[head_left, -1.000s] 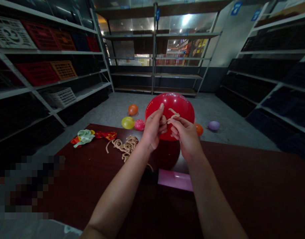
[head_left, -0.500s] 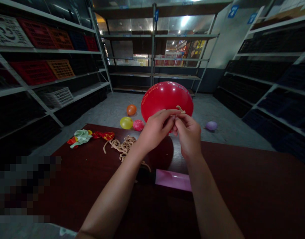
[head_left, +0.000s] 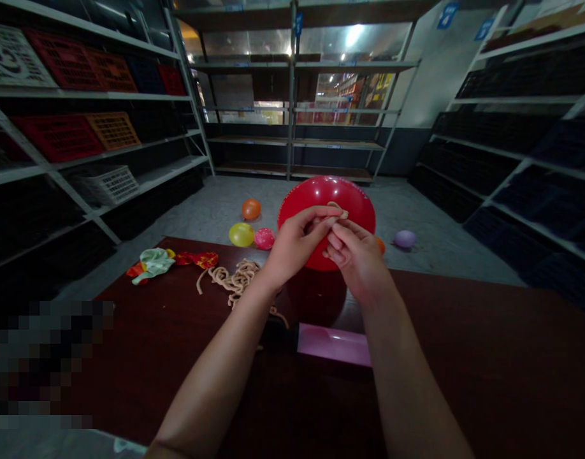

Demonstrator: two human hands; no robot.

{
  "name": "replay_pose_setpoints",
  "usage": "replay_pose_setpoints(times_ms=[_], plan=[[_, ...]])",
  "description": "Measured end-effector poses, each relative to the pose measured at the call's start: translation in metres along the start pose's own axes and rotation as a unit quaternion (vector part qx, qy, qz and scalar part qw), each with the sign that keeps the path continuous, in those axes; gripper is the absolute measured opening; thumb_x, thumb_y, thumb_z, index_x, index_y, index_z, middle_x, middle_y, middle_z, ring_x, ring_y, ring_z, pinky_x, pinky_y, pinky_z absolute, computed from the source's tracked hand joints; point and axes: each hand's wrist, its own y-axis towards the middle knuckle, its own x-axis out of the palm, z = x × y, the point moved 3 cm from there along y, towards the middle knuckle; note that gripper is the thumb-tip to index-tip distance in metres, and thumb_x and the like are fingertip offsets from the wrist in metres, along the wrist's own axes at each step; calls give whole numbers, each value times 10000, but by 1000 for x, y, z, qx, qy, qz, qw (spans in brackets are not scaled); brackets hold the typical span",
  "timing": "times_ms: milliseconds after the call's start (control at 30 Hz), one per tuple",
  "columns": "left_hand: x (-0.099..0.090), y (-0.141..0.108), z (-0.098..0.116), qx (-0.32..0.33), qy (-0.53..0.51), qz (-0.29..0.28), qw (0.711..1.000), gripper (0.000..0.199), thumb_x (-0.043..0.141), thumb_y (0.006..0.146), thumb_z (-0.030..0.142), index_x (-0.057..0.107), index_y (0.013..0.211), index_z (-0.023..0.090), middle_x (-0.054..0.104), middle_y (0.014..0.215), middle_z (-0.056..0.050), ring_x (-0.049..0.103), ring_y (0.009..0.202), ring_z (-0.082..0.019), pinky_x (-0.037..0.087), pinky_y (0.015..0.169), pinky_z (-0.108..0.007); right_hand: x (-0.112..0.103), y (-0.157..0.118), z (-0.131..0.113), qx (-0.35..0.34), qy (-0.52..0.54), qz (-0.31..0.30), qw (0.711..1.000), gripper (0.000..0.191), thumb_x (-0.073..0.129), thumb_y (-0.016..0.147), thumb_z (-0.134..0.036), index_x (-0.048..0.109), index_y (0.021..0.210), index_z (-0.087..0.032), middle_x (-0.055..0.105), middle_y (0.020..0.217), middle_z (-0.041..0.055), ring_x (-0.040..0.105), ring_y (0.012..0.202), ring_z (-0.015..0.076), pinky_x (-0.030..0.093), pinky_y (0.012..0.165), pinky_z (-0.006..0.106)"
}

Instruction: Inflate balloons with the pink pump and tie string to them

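A large red balloon (head_left: 354,197) hangs just beyond my hands, over the table's far edge. My left hand (head_left: 299,239) pinches a tan cord (head_left: 339,209) whose end sticks up above the fingers. The fingertips of my right hand (head_left: 357,252) press together against those of the left; what they grip at the balloon's neck is hidden. A tangled pile of tan cords (head_left: 238,277) lies left of my left forearm. Between my forearms rests a pink tube with a dark end (head_left: 333,344), partly behind the right one.
Limp balloons, pale green (head_left: 153,262) and red (head_left: 199,259), lie at the left of the dark table (head_left: 464,338). Orange (head_left: 251,209), yellow (head_left: 241,234), pink (head_left: 264,239) and purple (head_left: 404,239) balloons sit on the floor. Shelves with crates (head_left: 113,130) stand around.
The red balloon has dropped lower and slightly right. My right hand has turned, with its lower fingers more visible. An orange balloon now shows beside it.
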Motion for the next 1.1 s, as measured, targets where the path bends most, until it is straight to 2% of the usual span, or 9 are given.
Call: replay_pose_setpoints(times_ms=[200, 367, 467, 667, 933, 1100], plan=[[-2, 0, 0, 20, 9, -8, 1000, 233, 578, 991, 250, 722, 1158, 175, 748, 1043, -84, 689, 941, -153, 557, 858, -287, -6, 0, -4, 0, -24, -16, 1000, 197, 781, 786, -384, 672, 856, -235, 451, 620, -77, 363, 532, 68, 331, 506, 237], [-3, -5, 7, 37, 112, -18, 993, 311, 548, 993, 227, 649, 1283, 181, 726, 974, -57, 650, 793, -119, 535, 774, -256, -6, 2, -3, -31, -57, -8, 998, 313, 770, 806, -480, 594, 765, -224, 462, 620, -69, 400, 519, 70, 324, 469, 231], [-2, -7, 11, 51, 169, -20, 984, 351, 515, 998, 182, 603, 1337, 197, 719, 957, -48, 657, 789, -116, 533, 778, -251, -5, 3, -1, -52, -81, 2, 995, 354, 737, 825, -528, 569, 758, -223, 474, 634, -65, 437, 528, 73, 349, 475, 231], [-2, -8, 16, 93, 289, -27, 952, 272, 500, 1018, 201, 640, 1251, 207, 707, 1173, -99, 667, 1092, -173, 532, 936, -309, -4, 4, 2, -81, -105, 34, 991, 329, 712, 832, -517, 602, 773, -212, 529, 651, -46, 491, 551, 81, 405, 498, 230], [0, -11, 25, 74, 428, -38, 900, 260, 468, 1044, 238, 585, 1272, 196, 662, 1167, -108, 671, 1023, -187, 554, 857, -305, -2, 3, 5, -112, -119, 64, 984, 314, 681, 865, -523, 629, 858, -213, 565, 668, -41, 538, 575, 97, 448, 514, 239], [2, -11, 24, 59, 467, -26, 882, 294, 490, 1030, 217, 552, 1317, 230, 636, 1181, -102, 660, 1036, -203, 554, 870, -315, -2, 2, 7, -129, -186, 95, 969, 305, 629, 908, -516, 626, 868, -213, 613, 698, -24, 562, 586, 103, 443, 521, 236]])
